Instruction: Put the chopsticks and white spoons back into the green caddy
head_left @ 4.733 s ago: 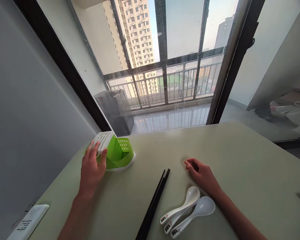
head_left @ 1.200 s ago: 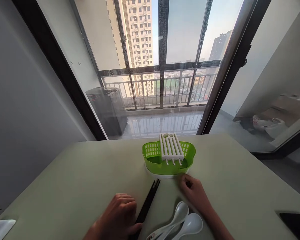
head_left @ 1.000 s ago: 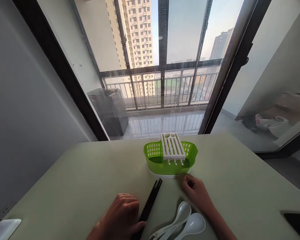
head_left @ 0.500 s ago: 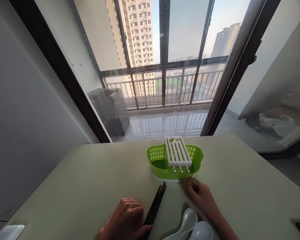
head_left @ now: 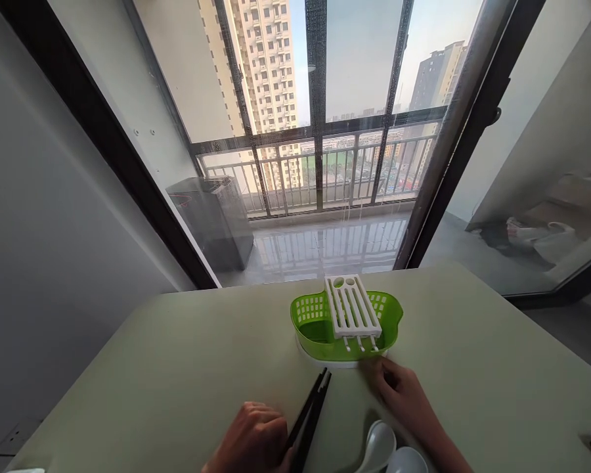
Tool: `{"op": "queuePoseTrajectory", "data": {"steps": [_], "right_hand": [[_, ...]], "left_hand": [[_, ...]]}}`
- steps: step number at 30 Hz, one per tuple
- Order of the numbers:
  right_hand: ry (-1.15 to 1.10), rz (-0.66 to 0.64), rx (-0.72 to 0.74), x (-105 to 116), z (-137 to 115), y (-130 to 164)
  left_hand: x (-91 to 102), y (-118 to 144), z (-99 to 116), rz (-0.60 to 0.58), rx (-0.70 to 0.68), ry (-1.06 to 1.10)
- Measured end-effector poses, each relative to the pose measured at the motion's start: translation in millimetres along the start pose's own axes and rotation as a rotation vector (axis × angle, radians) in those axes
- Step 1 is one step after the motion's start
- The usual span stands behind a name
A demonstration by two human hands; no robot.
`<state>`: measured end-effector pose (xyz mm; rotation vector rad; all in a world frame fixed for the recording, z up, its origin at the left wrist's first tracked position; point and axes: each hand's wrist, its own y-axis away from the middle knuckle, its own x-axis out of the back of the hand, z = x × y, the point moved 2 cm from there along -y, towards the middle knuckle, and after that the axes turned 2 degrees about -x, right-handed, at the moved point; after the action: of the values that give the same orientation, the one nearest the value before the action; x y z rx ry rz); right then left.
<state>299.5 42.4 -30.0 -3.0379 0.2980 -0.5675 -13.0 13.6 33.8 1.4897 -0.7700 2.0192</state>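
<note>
The left hand [head_left: 251,441] curls its grip on the black chopsticks [head_left: 311,414] at 6 o'clock on the tabletop [head_left: 177,368], while the right hand [head_left: 406,401], loosely curled and empty, steadies the green basket [head_left: 320,325] at 12.

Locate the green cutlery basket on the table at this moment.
In the head view, the green cutlery basket sits on the table right of centre, near the window-side edge, just beyond the right hand and the black chopsticks' tips.

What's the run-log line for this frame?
left hand: on black chopsticks | right hand: resting near green basket | spoons: on table
</note>
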Motion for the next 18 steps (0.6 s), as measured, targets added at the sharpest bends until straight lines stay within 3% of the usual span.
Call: {"op": "queuePoseTrajectory", "data": {"steps": [10,18], "right_hand": [[0.002,-0.055,-0.018,-0.3,4.9,0.9],[0.021,-0.032,-0.019,-0.3,7.4,0.9]], "left_hand": [[-4.3,-0.4,-4.9,-0.086,0.161,-0.005],[21.6,-6.6,-11.5,0.037,0.151,-0.023]]}}
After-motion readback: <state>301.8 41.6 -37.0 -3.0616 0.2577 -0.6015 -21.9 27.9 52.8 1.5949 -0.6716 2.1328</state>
